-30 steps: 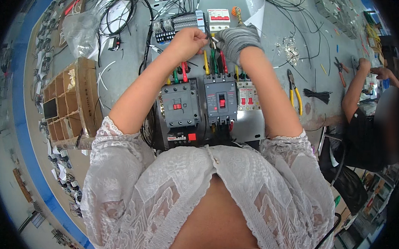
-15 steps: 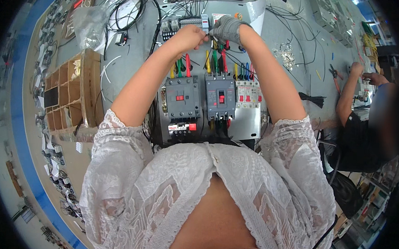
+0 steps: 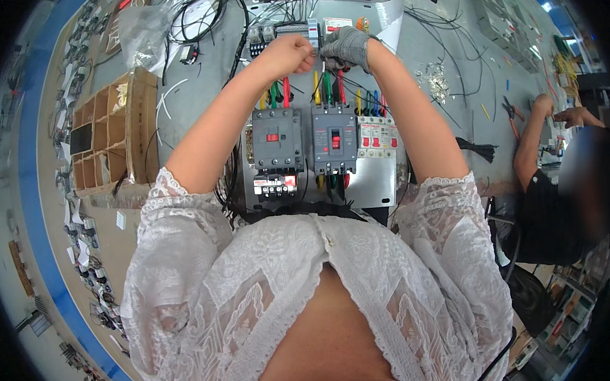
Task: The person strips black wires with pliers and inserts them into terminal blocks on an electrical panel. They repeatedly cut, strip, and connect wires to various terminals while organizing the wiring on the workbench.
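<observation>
My bare left hand (image 3: pixel 291 54) is closed in a pinch over the far part of a wired metal mounting plate (image 3: pixel 374 184). Close to its right, my right hand (image 3: pixel 347 49) wears a grey glove with its fingers curled. Whatever the fingertips hold is too small to make out. Just beyond the hands sits a row of grey terminal blocks (image 3: pixel 293 30). Nearer me on the plate are a dark grey contactor (image 3: pixel 274 139), a moulded-case breaker (image 3: pixel 334 142) with a red switch, and small white breakers (image 3: pixel 377 135). Yellow, green and red wires (image 3: pixel 329 88) run up from them.
At the left stands a divided cardboard box (image 3: pixel 111 132), with a clear plastic bag (image 3: pixel 137 33) behind it. Black cable coils (image 3: pixel 198 16) lie at the far left. Loose metal terminals (image 3: pixel 435 82) and red pliers (image 3: pixel 511 115) lie on the right. Another person (image 3: pixel 560 197) works at the right.
My right hand has turned and drawn slightly toward me, its fingers more curled. My left hand has shifted slightly away from me and left. The view has shifted slightly.
</observation>
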Demonstrator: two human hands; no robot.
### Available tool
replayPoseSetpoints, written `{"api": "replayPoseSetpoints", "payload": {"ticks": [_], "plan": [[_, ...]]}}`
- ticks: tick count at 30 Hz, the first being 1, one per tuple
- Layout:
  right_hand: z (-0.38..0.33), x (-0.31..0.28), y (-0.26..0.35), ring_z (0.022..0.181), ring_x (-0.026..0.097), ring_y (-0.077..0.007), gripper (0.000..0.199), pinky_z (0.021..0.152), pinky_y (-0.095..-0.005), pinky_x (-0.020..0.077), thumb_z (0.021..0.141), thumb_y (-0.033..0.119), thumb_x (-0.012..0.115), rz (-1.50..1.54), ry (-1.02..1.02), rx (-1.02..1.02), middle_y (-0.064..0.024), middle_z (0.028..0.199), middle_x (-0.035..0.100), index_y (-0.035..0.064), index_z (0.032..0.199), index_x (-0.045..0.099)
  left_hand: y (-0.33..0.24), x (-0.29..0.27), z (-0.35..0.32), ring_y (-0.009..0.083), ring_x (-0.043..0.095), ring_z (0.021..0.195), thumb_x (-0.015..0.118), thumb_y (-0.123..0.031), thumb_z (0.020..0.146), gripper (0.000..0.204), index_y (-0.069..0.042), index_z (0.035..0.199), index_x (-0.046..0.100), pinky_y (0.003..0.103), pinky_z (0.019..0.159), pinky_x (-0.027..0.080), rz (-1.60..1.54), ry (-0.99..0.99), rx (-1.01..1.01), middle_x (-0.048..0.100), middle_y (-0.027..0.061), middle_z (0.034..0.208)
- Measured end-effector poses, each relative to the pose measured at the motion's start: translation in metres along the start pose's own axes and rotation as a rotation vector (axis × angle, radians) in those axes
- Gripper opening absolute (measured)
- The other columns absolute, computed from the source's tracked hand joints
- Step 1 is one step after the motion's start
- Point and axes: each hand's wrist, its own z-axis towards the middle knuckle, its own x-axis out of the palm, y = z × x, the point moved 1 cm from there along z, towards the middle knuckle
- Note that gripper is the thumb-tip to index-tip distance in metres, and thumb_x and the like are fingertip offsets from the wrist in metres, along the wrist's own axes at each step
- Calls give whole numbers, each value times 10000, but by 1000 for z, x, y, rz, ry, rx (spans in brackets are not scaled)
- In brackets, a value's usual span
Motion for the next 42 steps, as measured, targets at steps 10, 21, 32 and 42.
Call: {"api": "replayPoseSetpoints", "payload": {"ticks": [10,21,32,42], "plan": [[-7,-3,-20,622,572,-129,200,582,-284,478,790,210,641,111,-102,-159,-35,747,656,67,923,686,-10,17,14,151,661,825,569,-116,874,160,-10,992,547,217,672,524,-215,121,-154,648,82,897],[-22,9,-9,772,639,-225,290,732,-310,494,766,245,673,-169,-320,-201,-131,860,675,60,991,669,-3,9,10,163,641,881,459,-81,916,214,11,1102,513,258,784,532,-445,142,-138,629,99,975],[-25,0,-13,612,554,-95,200,562,-246,468,822,193,649,207,-97,-95,-17,724,636,46,953,679,2,5,15,188,647,890,561,-76,866,227,7,1074,524,280,783,524,-456,182,-141,638,110,983],[-24,-4,-29,544,499,-61,170,483,-191,390,828,214,658,355,26,-102,-2,721,643,68,909,686,7,5,17,154,646,844,584,-142,889,158,-50,1005,531,239,755,526,-525,201,-128,643,75,921]]}}
